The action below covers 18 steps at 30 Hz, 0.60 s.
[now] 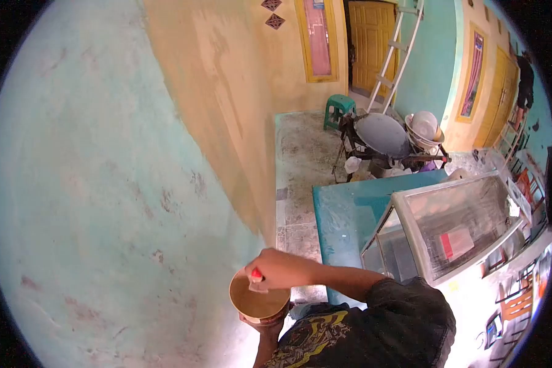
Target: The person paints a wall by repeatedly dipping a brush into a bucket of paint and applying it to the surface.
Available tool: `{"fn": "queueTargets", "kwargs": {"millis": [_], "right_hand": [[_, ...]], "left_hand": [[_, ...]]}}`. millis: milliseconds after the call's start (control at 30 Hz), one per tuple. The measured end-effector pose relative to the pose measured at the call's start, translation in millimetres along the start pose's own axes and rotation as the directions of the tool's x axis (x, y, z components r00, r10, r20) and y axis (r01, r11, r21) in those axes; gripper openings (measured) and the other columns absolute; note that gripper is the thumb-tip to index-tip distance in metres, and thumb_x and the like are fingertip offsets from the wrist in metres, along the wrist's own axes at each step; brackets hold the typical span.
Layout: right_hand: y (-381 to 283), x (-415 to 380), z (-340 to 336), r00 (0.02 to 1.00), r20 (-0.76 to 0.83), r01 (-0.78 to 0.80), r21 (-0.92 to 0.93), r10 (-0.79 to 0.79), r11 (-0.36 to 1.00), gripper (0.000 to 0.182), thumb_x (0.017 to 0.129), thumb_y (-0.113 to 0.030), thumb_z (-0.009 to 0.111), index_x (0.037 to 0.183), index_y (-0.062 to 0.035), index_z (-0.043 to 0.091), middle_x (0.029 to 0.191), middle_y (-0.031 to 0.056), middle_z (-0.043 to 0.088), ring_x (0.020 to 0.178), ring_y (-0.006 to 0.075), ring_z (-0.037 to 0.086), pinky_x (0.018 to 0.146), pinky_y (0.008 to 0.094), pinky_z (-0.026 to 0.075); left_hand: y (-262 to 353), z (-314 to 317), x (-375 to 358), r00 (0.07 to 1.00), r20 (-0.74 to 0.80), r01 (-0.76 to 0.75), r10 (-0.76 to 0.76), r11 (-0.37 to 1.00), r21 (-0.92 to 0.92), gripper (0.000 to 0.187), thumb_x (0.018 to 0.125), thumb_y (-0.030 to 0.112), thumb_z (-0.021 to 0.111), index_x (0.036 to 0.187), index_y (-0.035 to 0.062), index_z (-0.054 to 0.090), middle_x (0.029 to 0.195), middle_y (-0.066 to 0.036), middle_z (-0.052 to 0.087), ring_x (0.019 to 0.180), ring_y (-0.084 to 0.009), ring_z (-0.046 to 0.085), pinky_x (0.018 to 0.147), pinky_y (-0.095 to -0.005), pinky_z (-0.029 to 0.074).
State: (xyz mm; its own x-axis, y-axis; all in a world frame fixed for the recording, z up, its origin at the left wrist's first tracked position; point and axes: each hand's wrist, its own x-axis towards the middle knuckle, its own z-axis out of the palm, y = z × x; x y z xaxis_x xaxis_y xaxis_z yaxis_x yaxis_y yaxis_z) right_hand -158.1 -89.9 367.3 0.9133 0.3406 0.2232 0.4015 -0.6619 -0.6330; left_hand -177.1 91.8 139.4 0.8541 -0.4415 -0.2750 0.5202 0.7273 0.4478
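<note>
My right hand [276,268] is closed around a paintbrush [257,274] whose red-tipped handle shows at the fingers. It holds the brush over the mouth of a round paint bucket [251,302], and the bristles are mostly hidden. Tan paint coats the bucket's inside. From below, my left hand [265,324] grips the bucket, its fingers partly covered by it. Close by on the left stands a pale green wall [116,202] with scuffed patches. A broad band of fresh tan paint [211,104] runs down its far end to the corner.
Right of me stand a teal table [334,214] and a glass display case [460,221]. Beyond are a large wok [381,135], stacked basins [424,127], a green stool [339,109] and a ladder [386,80]. Another person [525,83] is up a ladder at far right.
</note>
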Motion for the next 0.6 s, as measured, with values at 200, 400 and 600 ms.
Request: {"fn": "queueTargets", "kwargs": {"millis": [200,400,600], "right_hand": [[28,10,63,0.995,0.097,0.005,-0.292,0.025,0.956,0.018,0.076,-0.022,0.067,0.074,-0.0043,0.071,0.077,0.0179,0.069,0.074,0.0385,0.067,0.068,0.0472,0.054],[18,5,51,0.981,0.192,0.029,-0.350,0.042,0.936,0.021,0.079,-0.027,0.070,0.081,-0.0061,0.073,0.082,0.0186,0.070,0.079,0.0374,0.069,0.070,0.0480,0.055],[-9,-17,12,1.000,-0.005,-0.031,-0.222,0.031,0.975,0.039,0.093,-0.048,0.058,0.089,-0.0115,0.071,0.076,0.0169,0.068,0.072,0.0384,0.066,0.066,0.0471,0.052]], "left_hand": [[-1,34,-22,0.997,-0.047,-0.064,0.068,0.996,0.069,0.096,0.074,0.084,0.041,0.149,0.0253,0.038,0.150,-0.010,0.041,0.129,-0.0417,0.047,0.098,-0.0679,0.043],[3,6,-13,0.993,0.107,0.073,-0.047,0.966,-0.247,0.094,0.076,0.082,0.040,0.150,0.0250,0.037,0.147,-0.012,0.046,0.126,-0.0420,0.051,0.090,-0.0720,0.045],[7,1,-7,0.988,0.152,0.059,-0.011,0.947,-0.316,0.093,0.077,0.081,0.040,0.151,0.0251,0.036,0.152,-0.013,0.040,0.135,-0.0396,0.043,0.098,-0.0695,0.041]]}}
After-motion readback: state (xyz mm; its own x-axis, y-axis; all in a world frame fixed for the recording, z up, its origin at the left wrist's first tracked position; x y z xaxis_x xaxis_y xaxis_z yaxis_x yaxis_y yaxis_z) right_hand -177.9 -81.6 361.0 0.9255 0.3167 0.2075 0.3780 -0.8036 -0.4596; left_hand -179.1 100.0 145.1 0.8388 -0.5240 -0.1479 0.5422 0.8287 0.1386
